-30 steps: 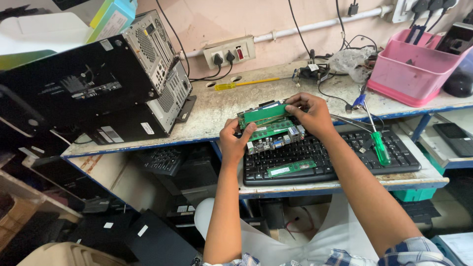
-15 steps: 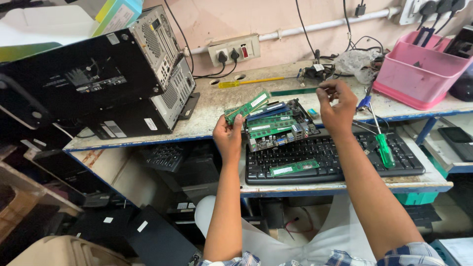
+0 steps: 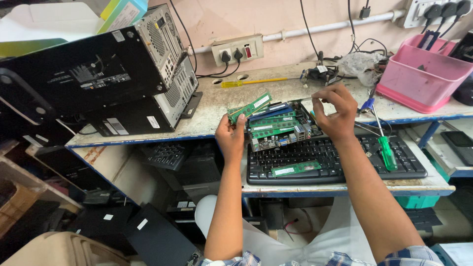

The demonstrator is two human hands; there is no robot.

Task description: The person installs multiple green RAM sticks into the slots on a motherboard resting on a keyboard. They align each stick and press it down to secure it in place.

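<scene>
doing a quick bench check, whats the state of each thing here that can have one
left hand: gripping a green memory stick, lifted above the board
right hand: raised over the motherboard, fingers pinched, nothing visible in them
motherboard: lying flat, partly on the keyboard, green sticks on it
second memory stick: loose on the keyboard
green screwdriver: lying on the keyboard
wall sockets: two plugs in
computer tower: lying on its side

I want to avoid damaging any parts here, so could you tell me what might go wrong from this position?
The left hand holds a green memory stick by one end only, so it could slip and drop onto the motherboard. The right hand hovers over the board with bare fingers, which could carry static to it. Another memory stick lies loose on the keyboard near the shelf edge and could be knocked off.
</scene>
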